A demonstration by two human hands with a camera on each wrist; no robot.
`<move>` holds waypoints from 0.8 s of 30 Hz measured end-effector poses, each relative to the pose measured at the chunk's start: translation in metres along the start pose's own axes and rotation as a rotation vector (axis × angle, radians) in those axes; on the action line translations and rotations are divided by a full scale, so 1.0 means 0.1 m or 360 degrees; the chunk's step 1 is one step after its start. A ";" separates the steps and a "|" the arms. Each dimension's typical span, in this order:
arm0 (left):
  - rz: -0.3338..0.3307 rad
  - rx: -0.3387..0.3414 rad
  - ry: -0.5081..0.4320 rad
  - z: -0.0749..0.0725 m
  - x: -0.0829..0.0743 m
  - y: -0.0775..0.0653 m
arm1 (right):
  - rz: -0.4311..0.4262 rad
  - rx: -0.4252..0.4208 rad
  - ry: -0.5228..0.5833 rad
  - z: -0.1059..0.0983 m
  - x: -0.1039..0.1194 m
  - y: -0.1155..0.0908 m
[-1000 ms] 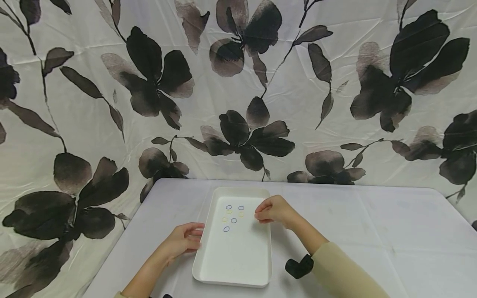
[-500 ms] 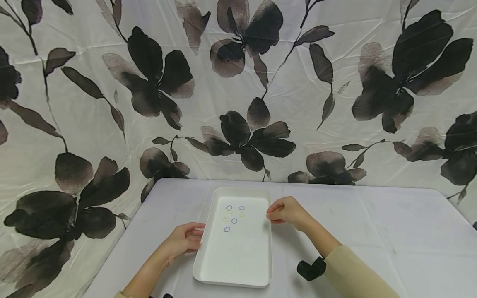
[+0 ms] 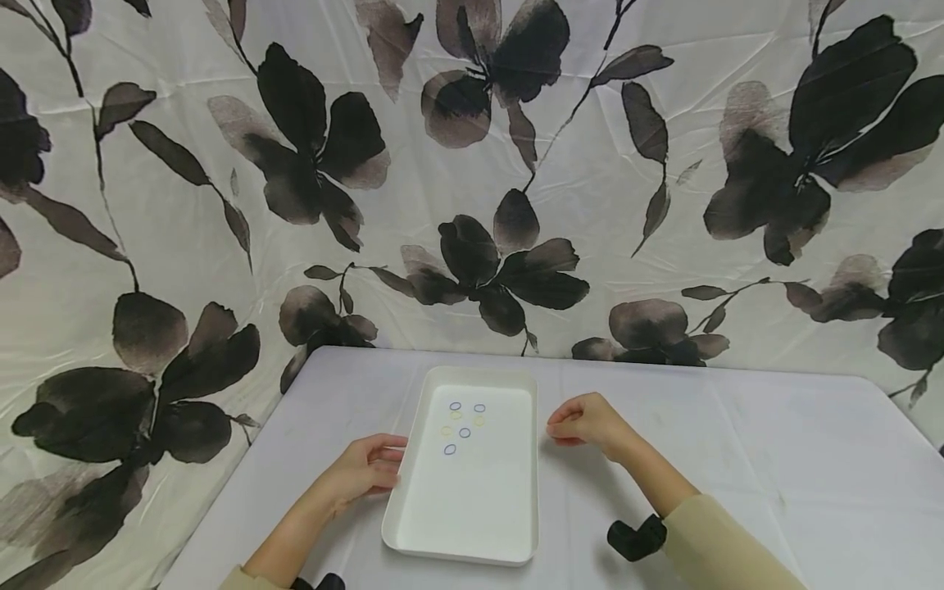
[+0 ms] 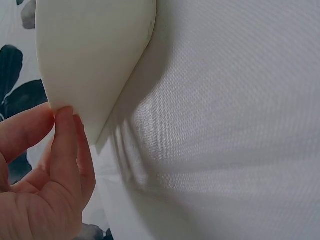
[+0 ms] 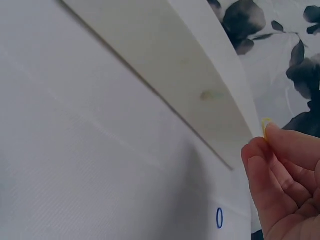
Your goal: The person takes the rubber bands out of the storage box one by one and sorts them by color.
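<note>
A white rectangular tray (image 3: pixel 460 508) lies on the table with several small blue and yellow rubber bands in its far half, among them a blue rubber band (image 3: pixel 465 433). My left hand (image 3: pixel 361 469) holds the tray's left side; in the left wrist view, thumb and fingers (image 4: pixel 65 145) pinch the rim. Just right of the tray, my right hand (image 3: pixel 590 424) is raised over the table. Between its thumb and index finger it pinches a thin yellow rubber band (image 5: pixel 266 123), which shows above the fingertips in the right wrist view.
A single blue rubber band (image 5: pixel 219 218) lies on the white tablecloth (image 3: pixel 737 459) to the right of the tray. Behind the table hangs a white curtain (image 3: pixel 472 180) with dark flowers. A black wrist strap (image 3: pixel 637 538) sticks out below the right sleeve.
My right hand has moved right, from over the tray's right side to outside its rim. The left hand has stayed on the tray, and the bands in the tray lie as before.
</note>
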State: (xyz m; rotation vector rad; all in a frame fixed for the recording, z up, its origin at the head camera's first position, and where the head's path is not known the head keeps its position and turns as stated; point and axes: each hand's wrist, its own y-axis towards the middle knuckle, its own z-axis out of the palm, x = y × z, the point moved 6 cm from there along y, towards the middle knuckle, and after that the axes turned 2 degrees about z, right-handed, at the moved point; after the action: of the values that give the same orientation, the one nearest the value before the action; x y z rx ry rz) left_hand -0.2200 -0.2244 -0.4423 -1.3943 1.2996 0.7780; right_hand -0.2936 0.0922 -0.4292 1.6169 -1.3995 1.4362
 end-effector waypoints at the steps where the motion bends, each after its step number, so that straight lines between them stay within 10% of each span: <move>1: 0.0000 0.0001 -0.0001 0.00 0.00 0.00 | 0.0013 -0.0008 -0.0004 -0.01 -0.02 -0.01; 24: 0.0019 0.0044 -0.0019 -0.02 0.04 0.02 | 0.0062 -0.0159 -0.0164 -0.13 -0.36 -0.08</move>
State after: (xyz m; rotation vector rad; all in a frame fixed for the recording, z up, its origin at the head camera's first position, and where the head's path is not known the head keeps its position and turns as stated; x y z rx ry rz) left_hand -0.2211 -0.2267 -0.4457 -1.3593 1.3056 0.7724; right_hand -0.2867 0.1185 -0.4578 1.6282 -1.5433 1.2990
